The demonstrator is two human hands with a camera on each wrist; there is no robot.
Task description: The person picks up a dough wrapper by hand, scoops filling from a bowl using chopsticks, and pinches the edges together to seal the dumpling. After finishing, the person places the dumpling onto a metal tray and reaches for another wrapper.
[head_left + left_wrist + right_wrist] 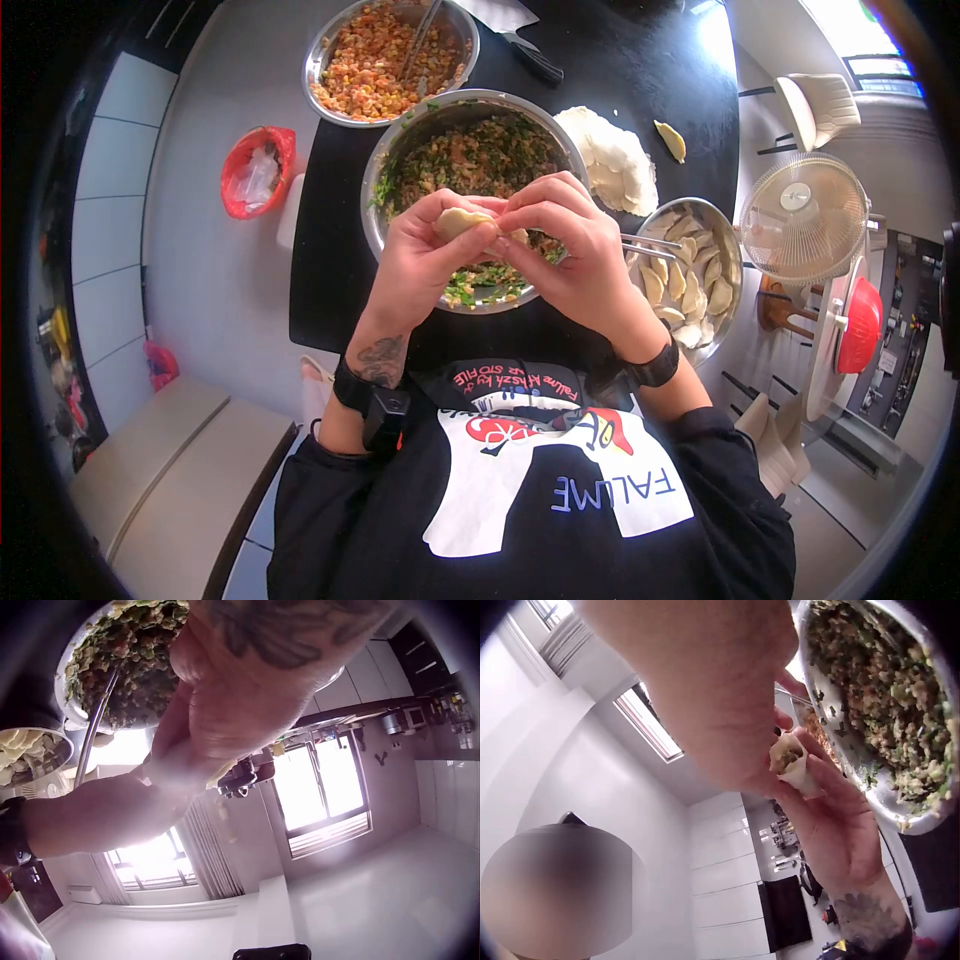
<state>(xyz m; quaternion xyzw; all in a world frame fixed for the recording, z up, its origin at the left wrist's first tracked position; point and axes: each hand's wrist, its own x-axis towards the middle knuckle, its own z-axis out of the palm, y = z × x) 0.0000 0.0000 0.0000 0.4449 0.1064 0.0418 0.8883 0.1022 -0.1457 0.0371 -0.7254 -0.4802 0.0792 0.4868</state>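
A half-folded dumpling (458, 222) is held between both hands above a steel bowl of green-flecked filling (480, 150). My left hand (415, 255) cradles it, the thumb lying along its side. Across from it, my right hand (585, 255) pinches the wrapper's edge with thumb and fingers. In the right wrist view, the open end of the dumpling (799, 772) shows filling inside. Metal chopsticks (648, 246) stick out of the filling bowl, past my right hand. In the left wrist view the left hand (217, 720) hides the dumpling.
Finished dumplings (690, 285) fill a steel bowl at the right. Behind it lie a pile of pale wrappers (610, 160) and one lone dumpling (670, 141). A bowl of orange filling (375, 60) and a knife (535, 58) are at the back. A fan (805, 215) stands at the right.
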